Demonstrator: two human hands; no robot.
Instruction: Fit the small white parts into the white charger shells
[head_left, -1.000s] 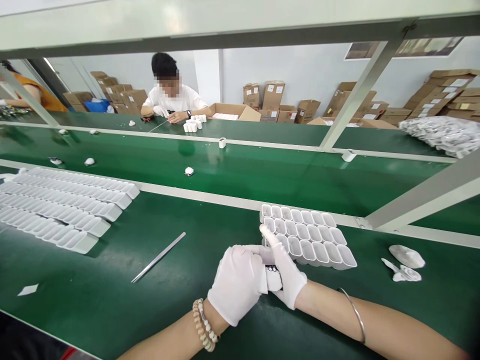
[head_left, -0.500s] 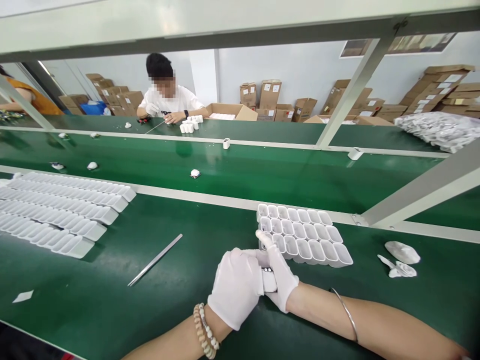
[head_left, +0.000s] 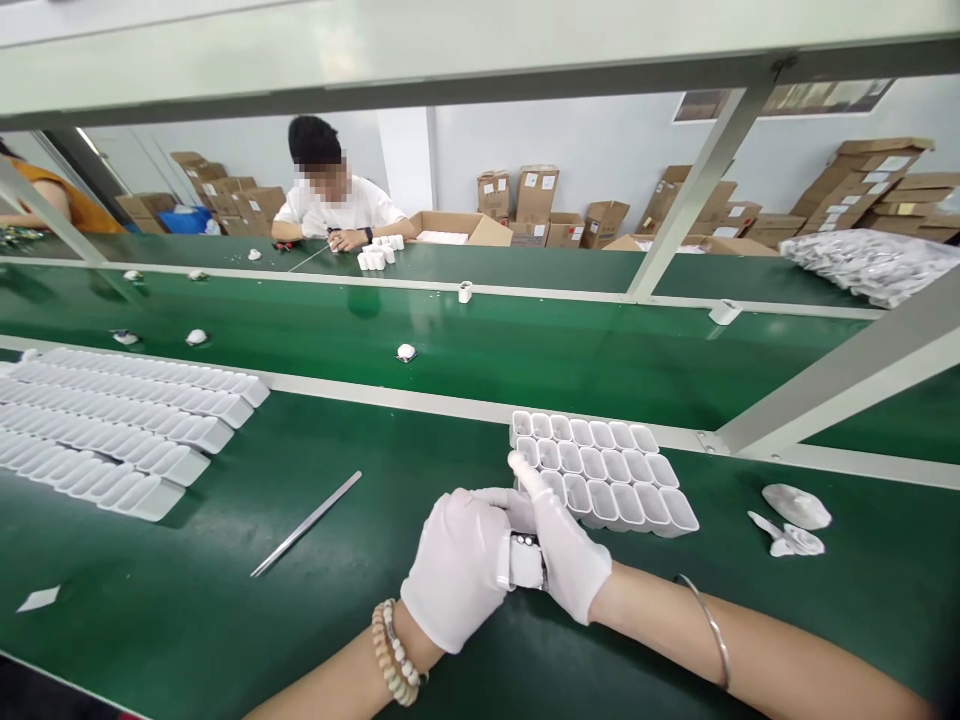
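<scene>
Both hands wear white gloves and meet over the green table, low in the middle of the view. My left hand has its fingers wrapped round the left side of a small white device with shiny round parts on its top edge. My right hand holds the device from the right, its thumb pointing up. Just beyond the hands stand three rows of white open cups. Silver tweezers lie on the table to the left.
Long rows of white cups lie at the left. Crumpled white items lie at the right. A belt behind the rail carries small white parts. A slanted metal post rises at the right. Across sits a person.
Small parts on the belt have shifted right. My hands have moved slightly apart, still on the white device, and more of it shows between them. The view has shifted a little.
</scene>
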